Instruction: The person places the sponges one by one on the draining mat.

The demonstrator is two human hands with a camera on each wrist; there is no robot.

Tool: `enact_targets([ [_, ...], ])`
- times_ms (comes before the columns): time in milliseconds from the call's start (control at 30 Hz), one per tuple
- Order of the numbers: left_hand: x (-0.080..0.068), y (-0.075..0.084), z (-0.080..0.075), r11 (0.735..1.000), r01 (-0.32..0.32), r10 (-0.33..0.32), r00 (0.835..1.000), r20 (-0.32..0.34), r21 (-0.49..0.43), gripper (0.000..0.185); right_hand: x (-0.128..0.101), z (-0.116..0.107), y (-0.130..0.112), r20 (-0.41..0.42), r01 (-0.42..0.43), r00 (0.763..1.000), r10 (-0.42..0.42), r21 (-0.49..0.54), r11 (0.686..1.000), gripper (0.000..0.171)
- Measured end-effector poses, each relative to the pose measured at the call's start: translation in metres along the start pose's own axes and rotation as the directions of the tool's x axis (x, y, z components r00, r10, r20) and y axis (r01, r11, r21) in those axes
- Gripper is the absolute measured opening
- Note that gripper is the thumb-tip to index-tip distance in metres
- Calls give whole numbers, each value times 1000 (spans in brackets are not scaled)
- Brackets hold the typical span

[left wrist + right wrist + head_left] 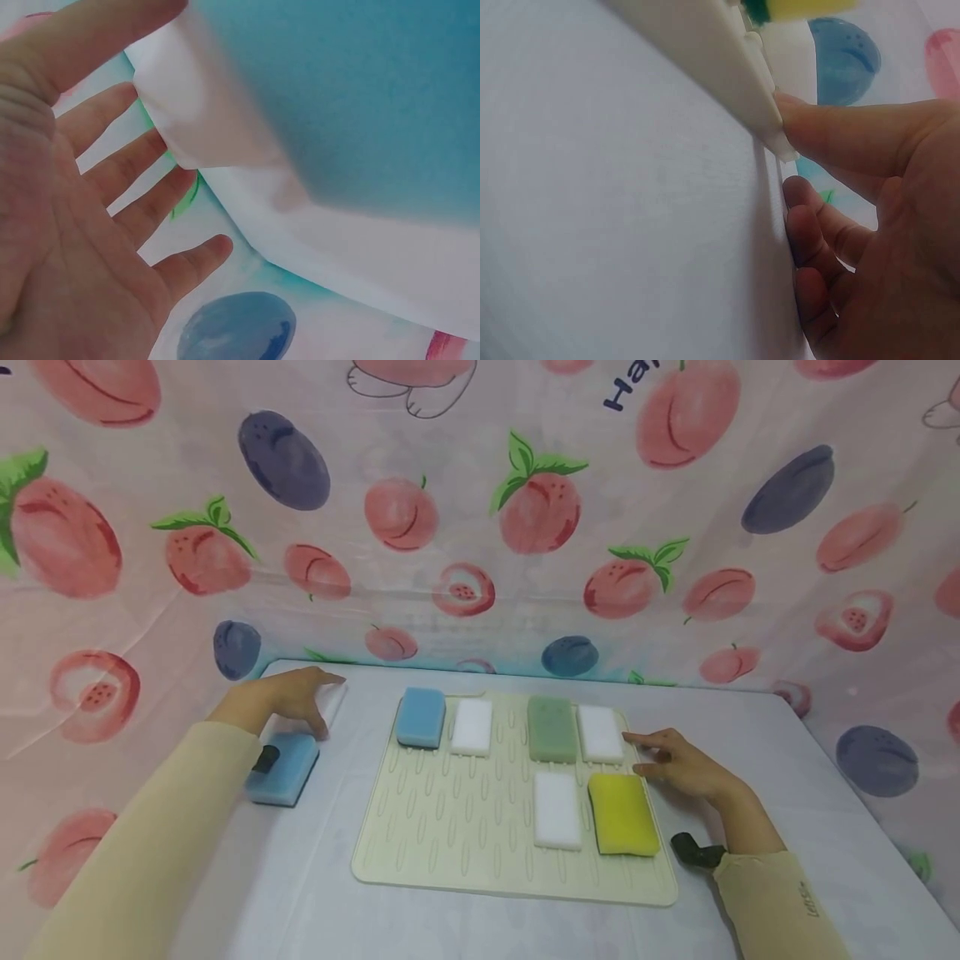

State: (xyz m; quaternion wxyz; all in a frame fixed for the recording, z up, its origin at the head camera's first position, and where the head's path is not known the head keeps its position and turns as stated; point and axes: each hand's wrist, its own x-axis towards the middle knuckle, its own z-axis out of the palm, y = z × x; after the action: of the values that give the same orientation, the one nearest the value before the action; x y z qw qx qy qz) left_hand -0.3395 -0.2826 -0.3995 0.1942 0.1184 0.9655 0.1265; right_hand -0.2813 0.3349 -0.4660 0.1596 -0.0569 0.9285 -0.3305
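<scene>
Left hand (281, 697), fingers spread, rests on a white foam block (330, 703); right hand (686, 766), fingers relaxed, touches the cream ribbed silicone mat's (442, 827) edge.

A pale pink fruit-printed cloth (480, 510) fills the upper frame and both sides, showing peaches, strawberries and dark plums. Below it, a white-covered table (787, 760) spans the lower frame under soft, even light.

white sponge block (330, 703) lying flat on the table at ten o'clock, touched by the left hand, blue sponge (283, 768) just beside it, off the mat
</scene>
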Motion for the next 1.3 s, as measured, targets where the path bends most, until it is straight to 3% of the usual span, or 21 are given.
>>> enact_targets([
  [267,-3,13,-5,998,-39,40,999,-16,54,101,-1,-1,1,4,2,1000,-2,4,1000,66],
  [567,-6,24,-6,996,-40,43,998,-37,77,101,-2,-3,1,9,10,1000,-10,-2,1000,67],
  [1300,-31,47,-4,983,-115,127,989,-77,141,101,4,-7,1,21,24,999,-24,-13,1000,66],
])
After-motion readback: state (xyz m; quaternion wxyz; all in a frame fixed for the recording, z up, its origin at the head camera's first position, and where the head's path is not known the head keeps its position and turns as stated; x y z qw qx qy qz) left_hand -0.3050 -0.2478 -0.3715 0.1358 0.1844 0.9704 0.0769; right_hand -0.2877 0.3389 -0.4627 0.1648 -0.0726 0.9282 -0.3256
